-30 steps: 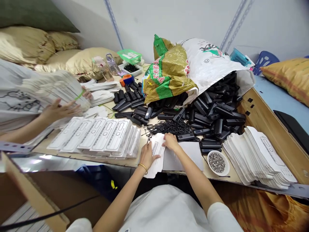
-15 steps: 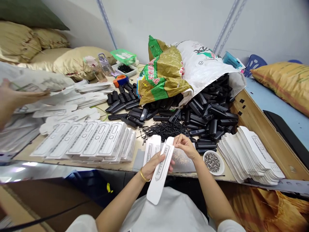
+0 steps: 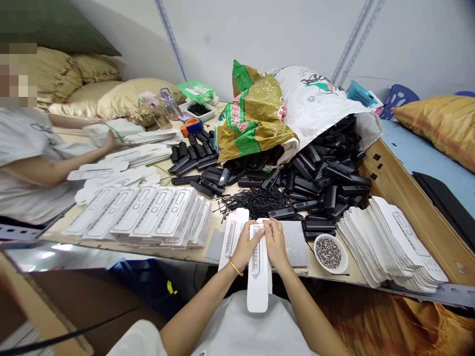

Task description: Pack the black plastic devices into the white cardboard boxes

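Note:
Both hands meet on a flat white printed carton [image 3: 257,291] at the table's front edge, its long end pointing down towards my lap. My left hand [image 3: 245,249] is closed round its left side, and a gold bangle is on that wrist. My right hand [image 3: 275,245] grips the top right edge, its fingertips close to those of the left. Another white printed carton [image 3: 230,240] lies just left of my left hand. A grey sheet [image 3: 295,242] is on the table beside my right hand. What the fingertips cover is hidden.
Overlapping cartons [image 3: 144,210] lie left; a carton stack [image 3: 393,242] stands right. Near it is a white bowl of small metal parts [image 3: 329,253]. Black cases [image 3: 330,173] and thin black pieces [image 3: 256,200] are heaped behind. A co-worker's arm [image 3: 70,165] reaches over the left side.
My right hand has come down and inward onto the carton, which now points straighter towards me. The co-worker's hand has moved right and lies on papers. The view has shifted slightly.

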The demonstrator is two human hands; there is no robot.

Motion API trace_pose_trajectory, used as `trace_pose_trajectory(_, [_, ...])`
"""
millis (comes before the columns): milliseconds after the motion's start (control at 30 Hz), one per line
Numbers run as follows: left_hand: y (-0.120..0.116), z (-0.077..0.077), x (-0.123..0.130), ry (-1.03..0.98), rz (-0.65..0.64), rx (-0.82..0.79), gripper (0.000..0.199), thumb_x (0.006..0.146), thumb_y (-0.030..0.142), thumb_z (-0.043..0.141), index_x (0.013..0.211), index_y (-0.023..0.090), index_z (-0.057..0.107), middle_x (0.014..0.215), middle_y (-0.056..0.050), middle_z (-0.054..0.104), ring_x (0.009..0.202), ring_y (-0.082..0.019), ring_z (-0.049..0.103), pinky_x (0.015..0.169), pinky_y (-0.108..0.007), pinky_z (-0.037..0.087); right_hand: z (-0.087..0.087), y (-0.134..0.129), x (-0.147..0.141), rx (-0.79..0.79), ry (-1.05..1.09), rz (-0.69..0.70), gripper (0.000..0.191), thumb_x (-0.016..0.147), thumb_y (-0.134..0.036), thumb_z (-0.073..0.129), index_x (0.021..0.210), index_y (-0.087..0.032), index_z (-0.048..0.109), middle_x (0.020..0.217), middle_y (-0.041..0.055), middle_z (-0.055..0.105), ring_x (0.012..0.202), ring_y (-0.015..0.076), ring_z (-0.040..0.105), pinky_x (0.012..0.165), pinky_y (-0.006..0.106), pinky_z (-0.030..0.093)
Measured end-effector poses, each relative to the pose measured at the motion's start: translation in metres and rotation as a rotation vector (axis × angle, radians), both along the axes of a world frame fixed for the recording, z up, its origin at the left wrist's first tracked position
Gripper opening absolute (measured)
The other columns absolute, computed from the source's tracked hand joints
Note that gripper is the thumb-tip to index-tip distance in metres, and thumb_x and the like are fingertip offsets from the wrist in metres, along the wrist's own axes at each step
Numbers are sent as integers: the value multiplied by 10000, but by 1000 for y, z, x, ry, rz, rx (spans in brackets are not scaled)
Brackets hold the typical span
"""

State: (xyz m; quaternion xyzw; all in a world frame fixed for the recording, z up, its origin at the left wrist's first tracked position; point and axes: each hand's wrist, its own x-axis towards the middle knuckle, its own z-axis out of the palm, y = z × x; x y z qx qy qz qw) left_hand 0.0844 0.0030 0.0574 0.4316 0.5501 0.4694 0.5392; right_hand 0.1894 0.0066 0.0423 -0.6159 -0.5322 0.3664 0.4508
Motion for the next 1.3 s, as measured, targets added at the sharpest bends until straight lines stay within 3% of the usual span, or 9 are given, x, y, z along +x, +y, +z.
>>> trace_pose_trajectory(233, [2,8,-1,58,50,69,415,830,610,445,759,204,494,727,2,532,738,-178,525,729,-308,400,5,-6,-3,-89,300,139,284,828,-456,547,977,-216,578,905,30,641,842,191,585,782,325,463])
trace_pose_trajectory(400, [-15,4,10,-189,6,2,510,805,598,521,1136,215,455,1062,-72,589,1005,-220,562,881,-332,420,1,6,2,-112,592,-33,314,763,-497,618,887,-216,553,807,15,609,709,166,564,660,292,469])
trace_pose_trajectory(533, [-19,-2,17,-202,-103,4,771,757,576,608,1361,220,289,1453,-128,350,1347,-258,337,1091,-351,281,-1,9,2,-91,600,-84,317,744,-501,632,863,-215,566,789,10,597,694,157,546,647,279,463])
trace_pose_trajectory(633, [-16,-1,16,-132,-109,-1,719,789,562,574,1364,222,307,1502,-111,290,1408,-251,231,1148,-362,184,-3,7,-1,-66,524,-49,297,761,-495,621,749,-207,550,692,-20,548,641,130,496,605,248,419])
trace_pose_trajectory(733, [-14,0,15,-111,-142,15,611,809,520,569,1311,231,375,1444,-94,385,1373,-245,303,1142,-368,201,-7,8,-1,-112,505,-62,372,783,-522,579,621,-201,485,574,-47,444,545,105,402,514,237,341])
trace_pose_trajectory(933, [-10,-7,14,-3,-96,10,390,830,479,541,1087,196,458,1147,-102,566,1150,-254,511,1053,-410,320,-10,13,2,-50,520,-80,327,755,-499,613,649,-201,531,644,-27,510,620,127,471,589,258,401])
trace_pose_trajectory(1067, [-6,-9,10,12,-65,-20,725,760,429,649,1336,193,278,1404,-157,384,1286,-282,411,1082,-411,280,-2,10,2,-42,609,-36,272,751,-469,635,847,-221,579,820,15,634,726,156,568,674,285,461])
trace_pose_trajectory(1200, [-9,-1,6,61,-109,30,897,729,386,683,1442,188,176,1438,-167,380,1343,-311,354,1088,-406,259,5,9,3,-113,641,12,307,730,-475,654,649,-207,529,730,15,642,722,158,584,720,291,462])
trace_pose_trajectory(1300, [-14,4,6,97,-137,44,943,730,356,673,1473,197,114,1440,-167,394,1350,-307,355,1083,-412,260,5,13,5,-138,651,-12,288,647,-430,733,700,-213,552,729,-8,633,700,151,581,677,271,463])
